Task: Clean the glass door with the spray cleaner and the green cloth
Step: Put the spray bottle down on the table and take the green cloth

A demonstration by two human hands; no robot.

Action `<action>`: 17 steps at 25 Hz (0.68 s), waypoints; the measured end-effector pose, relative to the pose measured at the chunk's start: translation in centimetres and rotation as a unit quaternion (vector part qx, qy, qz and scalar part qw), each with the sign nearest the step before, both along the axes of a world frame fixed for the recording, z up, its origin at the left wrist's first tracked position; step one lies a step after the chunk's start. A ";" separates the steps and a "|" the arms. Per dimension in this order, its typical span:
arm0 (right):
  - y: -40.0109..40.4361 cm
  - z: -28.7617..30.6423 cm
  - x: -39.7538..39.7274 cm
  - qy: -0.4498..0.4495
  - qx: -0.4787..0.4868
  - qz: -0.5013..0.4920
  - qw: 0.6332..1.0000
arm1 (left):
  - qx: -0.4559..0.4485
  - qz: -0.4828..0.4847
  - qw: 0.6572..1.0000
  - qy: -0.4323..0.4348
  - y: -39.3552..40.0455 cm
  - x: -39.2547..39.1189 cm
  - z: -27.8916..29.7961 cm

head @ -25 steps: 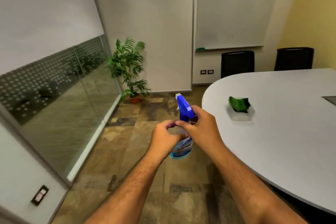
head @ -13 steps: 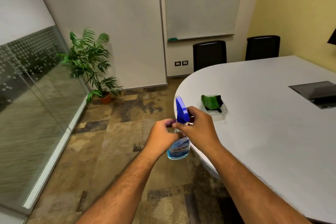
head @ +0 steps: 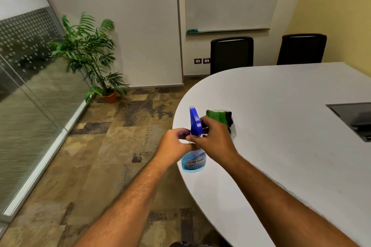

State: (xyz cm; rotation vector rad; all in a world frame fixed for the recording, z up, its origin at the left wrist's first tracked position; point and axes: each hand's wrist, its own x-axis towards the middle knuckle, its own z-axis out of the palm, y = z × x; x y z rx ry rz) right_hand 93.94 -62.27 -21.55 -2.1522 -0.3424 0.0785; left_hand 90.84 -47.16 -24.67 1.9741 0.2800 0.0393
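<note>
Both hands hold the spray cleaner bottle (head: 193, 158) upright over the near edge of the white bench (head: 281, 146). Your left hand (head: 174, 146) is closed around the neck; your right hand (head: 212, 140) pinches the blue trigger head (head: 195, 124). The step appears to be setting the nozzle. Keep the left grip firm and turn only the nozzle tip, pointed away from you. The green cloth (head: 217, 117) lies on the bench just behind your right hand; collect it before turning to the glass door (head: 30, 106) on your left.
</note>
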 end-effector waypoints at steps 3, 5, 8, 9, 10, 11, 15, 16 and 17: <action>-2.9 -0.8 3.5 0.016 0.008 0.013 1.000 | 0.020 0.011 1.000 0.009 -3.1 3.0 -0.4; -4.3 -1.3 5.3 0.028 0.008 0.022 0.999 | 0.025 0.013 1.000 0.013 -4.7 4.6 -1.2; -6.1 -2.5 8.0 0.045 0.002 0.019 0.999 | 0.032 0.011 0.999 0.027 -6.3 7.4 -2.5; -6.6 -3.0 8.8 0.049 0.000 0.016 0.999 | 0.033 0.005 0.999 0.033 -6.6 8.2 -3.1; -7.0 -3.7 9.5 0.052 -0.004 0.013 0.999 | 0.034 -0.003 0.999 0.037 -6.9 9.1 -3.9; -7.3 -4.4 10.2 0.056 -0.009 0.011 0.998 | 0.034 -0.009 0.999 0.041 -7.2 9.8 -4.6; -8.6 -7.5 12.2 0.057 -0.044 0.000 0.997 | 0.037 -0.051 0.995 0.081 -8.2 12.6 -7.6; -8.8 -8.5 12.6 0.055 -0.052 -0.006 0.997 | 0.033 -0.062 0.993 0.091 -8.5 13.3 -8.4; -8.9 -9.3 12.9 0.059 -0.056 -0.017 0.997 | 0.032 -0.074 0.992 0.101 -8.8 14.0 -9.2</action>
